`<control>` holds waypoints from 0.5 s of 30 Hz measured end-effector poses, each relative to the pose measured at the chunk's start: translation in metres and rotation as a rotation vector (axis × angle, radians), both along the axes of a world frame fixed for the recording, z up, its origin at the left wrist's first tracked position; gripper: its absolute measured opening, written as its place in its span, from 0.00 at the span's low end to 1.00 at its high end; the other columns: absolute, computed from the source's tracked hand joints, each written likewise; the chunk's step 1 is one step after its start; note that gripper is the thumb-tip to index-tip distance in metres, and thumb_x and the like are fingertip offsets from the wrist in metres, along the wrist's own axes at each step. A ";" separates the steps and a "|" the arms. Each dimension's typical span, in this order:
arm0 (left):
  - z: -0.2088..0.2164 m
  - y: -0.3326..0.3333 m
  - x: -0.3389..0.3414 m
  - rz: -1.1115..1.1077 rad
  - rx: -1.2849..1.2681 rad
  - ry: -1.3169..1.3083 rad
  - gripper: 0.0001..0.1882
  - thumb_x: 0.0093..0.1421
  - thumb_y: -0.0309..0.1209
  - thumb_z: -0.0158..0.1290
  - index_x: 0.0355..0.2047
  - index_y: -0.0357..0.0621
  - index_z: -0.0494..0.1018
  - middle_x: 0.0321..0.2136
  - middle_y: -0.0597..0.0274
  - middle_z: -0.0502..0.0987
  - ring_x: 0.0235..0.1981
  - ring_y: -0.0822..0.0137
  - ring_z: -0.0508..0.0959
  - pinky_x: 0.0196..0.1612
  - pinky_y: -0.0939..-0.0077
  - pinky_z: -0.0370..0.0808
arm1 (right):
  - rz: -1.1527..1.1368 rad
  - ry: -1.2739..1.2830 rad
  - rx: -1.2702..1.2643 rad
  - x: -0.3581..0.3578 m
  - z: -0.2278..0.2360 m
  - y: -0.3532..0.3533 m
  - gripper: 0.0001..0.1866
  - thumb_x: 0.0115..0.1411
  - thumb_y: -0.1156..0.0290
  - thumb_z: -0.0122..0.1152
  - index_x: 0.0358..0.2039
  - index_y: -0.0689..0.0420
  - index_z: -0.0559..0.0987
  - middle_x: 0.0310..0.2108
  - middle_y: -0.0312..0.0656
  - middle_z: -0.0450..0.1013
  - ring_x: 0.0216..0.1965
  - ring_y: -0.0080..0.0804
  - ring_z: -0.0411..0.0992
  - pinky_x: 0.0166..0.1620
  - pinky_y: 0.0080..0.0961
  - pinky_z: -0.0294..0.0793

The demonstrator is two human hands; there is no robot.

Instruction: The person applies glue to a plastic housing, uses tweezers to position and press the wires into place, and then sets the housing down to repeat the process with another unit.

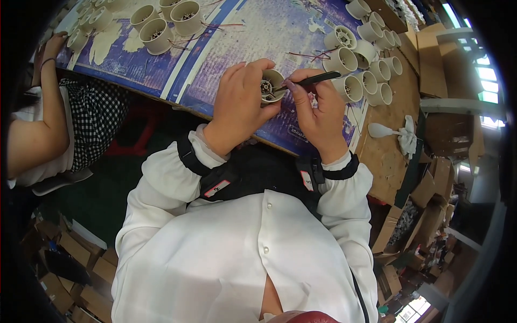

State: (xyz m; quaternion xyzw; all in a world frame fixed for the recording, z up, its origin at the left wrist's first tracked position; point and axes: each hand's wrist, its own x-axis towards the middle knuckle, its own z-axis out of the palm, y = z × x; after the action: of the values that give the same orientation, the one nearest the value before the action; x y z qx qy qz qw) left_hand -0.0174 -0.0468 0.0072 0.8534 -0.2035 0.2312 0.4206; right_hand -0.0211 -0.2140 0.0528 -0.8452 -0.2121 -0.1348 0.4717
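My left hand (pixel 237 99) is wrapped round a cream plastic cup-shaped housing (pixel 277 78) near the table's front edge. Its open mouth faces up, and a round fitting with metal parts shows inside. Between the fingers of my right hand (pixel 323 110) is a pair of slim black tweezers (pixel 319 78), slanting down to the left. Their tip reaches into the housing; whether it grips anything there is too small to tell. Thin red and dark wires (pixel 309 55) lie on the table just beyond my right hand.
Several similar housings (pixel 344 60) crowd the table's right side, and more (pixel 156 36) stand at the far left. A white bottle-like object (pixel 380 130) lies by crumpled tissue (pixel 407 137) on the right. At left, a co-worker's arm (pixel 54 102) reaches the table. Cardboard boxes (pixel 433 62) flank the right edge.
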 end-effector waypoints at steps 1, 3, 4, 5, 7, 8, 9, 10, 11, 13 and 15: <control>0.000 0.001 -0.001 0.002 0.000 0.006 0.35 0.43 0.28 0.67 0.52 0.43 0.67 0.42 0.55 0.77 0.45 0.49 0.75 0.51 0.59 0.70 | -0.002 0.013 -0.015 0.000 0.001 0.000 0.05 0.64 0.77 0.59 0.40 0.62 0.78 0.36 0.37 0.76 0.32 0.20 0.73 0.36 0.18 0.71; -0.001 0.001 -0.001 0.004 -0.001 0.018 0.34 0.43 0.28 0.67 0.52 0.44 0.67 0.42 0.55 0.77 0.45 0.49 0.75 0.51 0.59 0.69 | -0.001 0.008 -0.009 0.000 -0.002 0.000 0.05 0.64 0.77 0.59 0.40 0.62 0.78 0.36 0.37 0.76 0.32 0.20 0.73 0.35 0.18 0.71; 0.000 0.001 -0.001 0.003 -0.001 0.017 0.34 0.43 0.28 0.67 0.52 0.44 0.67 0.42 0.55 0.77 0.45 0.49 0.75 0.51 0.59 0.69 | 0.001 0.003 -0.004 0.000 -0.003 0.000 0.05 0.64 0.77 0.59 0.40 0.62 0.78 0.36 0.37 0.76 0.31 0.20 0.72 0.35 0.18 0.71; 0.000 0.000 -0.001 0.002 0.000 0.012 0.35 0.42 0.27 0.68 0.52 0.44 0.67 0.40 0.56 0.77 0.44 0.51 0.76 0.53 0.58 0.68 | 0.002 -0.002 0.002 0.001 -0.004 0.000 0.05 0.64 0.77 0.59 0.40 0.62 0.78 0.36 0.37 0.76 0.30 0.20 0.72 0.34 0.18 0.71; 0.000 -0.001 0.000 0.003 0.004 0.001 0.37 0.41 0.27 0.68 0.52 0.44 0.65 0.38 0.57 0.77 0.43 0.53 0.77 0.57 0.57 0.67 | 0.001 -0.004 0.000 0.001 -0.003 0.000 0.05 0.64 0.77 0.59 0.40 0.62 0.78 0.36 0.37 0.76 0.30 0.20 0.72 0.34 0.18 0.71; 0.000 0.000 0.000 0.003 0.005 0.001 0.37 0.41 0.27 0.68 0.52 0.44 0.65 0.38 0.57 0.77 0.43 0.53 0.77 0.57 0.57 0.67 | 0.000 -0.005 -0.002 0.001 -0.003 0.000 0.05 0.64 0.77 0.59 0.40 0.62 0.78 0.36 0.37 0.76 0.30 0.20 0.72 0.34 0.18 0.71; 0.000 0.000 0.000 0.001 0.005 0.007 0.37 0.41 0.27 0.68 0.52 0.44 0.65 0.38 0.57 0.77 0.43 0.53 0.77 0.57 0.57 0.67 | 0.000 -0.006 -0.003 0.001 -0.003 0.000 0.05 0.64 0.77 0.59 0.40 0.62 0.78 0.36 0.37 0.76 0.30 0.20 0.72 0.34 0.18 0.71; 0.000 0.000 0.000 0.000 0.004 0.012 0.36 0.41 0.27 0.68 0.52 0.44 0.65 0.38 0.57 0.77 0.43 0.53 0.77 0.57 0.57 0.67 | 0.000 -0.006 -0.002 0.001 -0.003 0.000 0.05 0.64 0.77 0.59 0.40 0.62 0.78 0.36 0.37 0.76 0.30 0.20 0.72 0.34 0.18 0.71; 0.000 0.000 0.000 -0.001 0.003 0.018 0.36 0.41 0.27 0.68 0.52 0.44 0.65 0.37 0.57 0.77 0.43 0.52 0.77 0.57 0.57 0.67 | 0.000 0.005 0.002 0.001 -0.003 0.000 0.05 0.64 0.77 0.59 0.40 0.62 0.77 0.36 0.37 0.76 0.30 0.20 0.73 0.34 0.18 0.71; 0.000 0.000 0.000 0.001 0.006 0.014 0.36 0.42 0.27 0.68 0.52 0.44 0.65 0.37 0.57 0.77 0.42 0.52 0.77 0.56 0.58 0.67 | 0.000 0.028 0.011 0.001 -0.004 0.000 0.05 0.64 0.77 0.59 0.40 0.62 0.77 0.37 0.37 0.76 0.31 0.20 0.73 0.34 0.18 0.71; 0.000 0.000 0.000 0.006 0.010 0.008 0.35 0.42 0.27 0.67 0.52 0.44 0.65 0.36 0.57 0.77 0.42 0.52 0.77 0.55 0.58 0.67 | 0.002 0.028 0.013 0.001 -0.005 -0.001 0.05 0.64 0.78 0.59 0.41 0.62 0.77 0.37 0.37 0.76 0.31 0.20 0.73 0.34 0.18 0.71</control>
State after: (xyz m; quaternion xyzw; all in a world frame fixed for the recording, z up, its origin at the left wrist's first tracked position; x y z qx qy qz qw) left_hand -0.0170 -0.0465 0.0075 0.8570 -0.2005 0.2281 0.4163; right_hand -0.0200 -0.2146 0.0479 -0.8437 -0.2058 -0.1240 0.4801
